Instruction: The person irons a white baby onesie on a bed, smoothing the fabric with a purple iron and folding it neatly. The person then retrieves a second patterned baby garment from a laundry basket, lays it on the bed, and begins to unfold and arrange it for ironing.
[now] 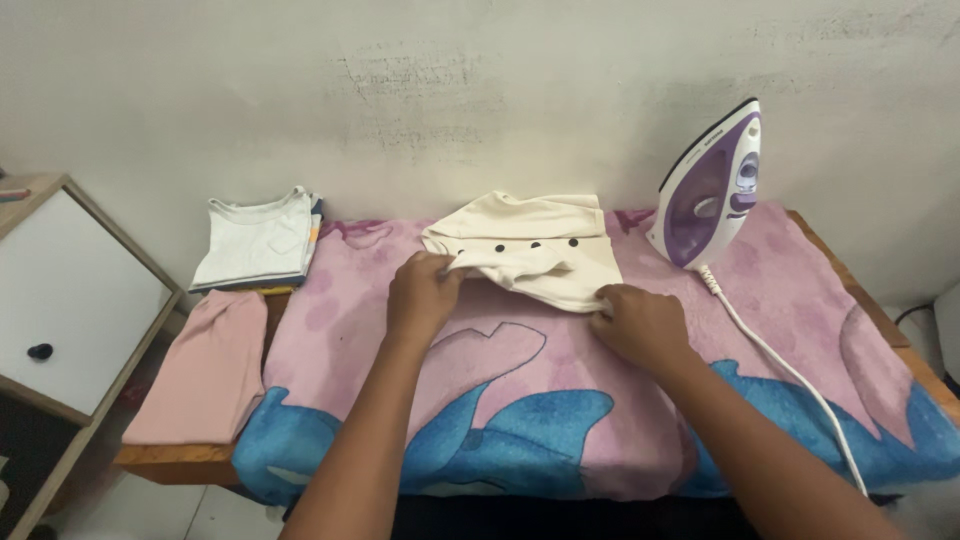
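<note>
Both grips pinching the cream garment (530, 255): left hand (422, 295) on its near-left edge, right hand (640, 322) at its near-right corner. Mid-fold, left of the upright iron (712, 190). Probably needs flattening next.

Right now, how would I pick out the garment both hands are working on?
On the pink and blue blanket covering the table, look left of the upright purple iron. The cream garment lies there, gripped by the left hand and right hand. Small dark buttons distinguish it from the folded white shirts.
</note>
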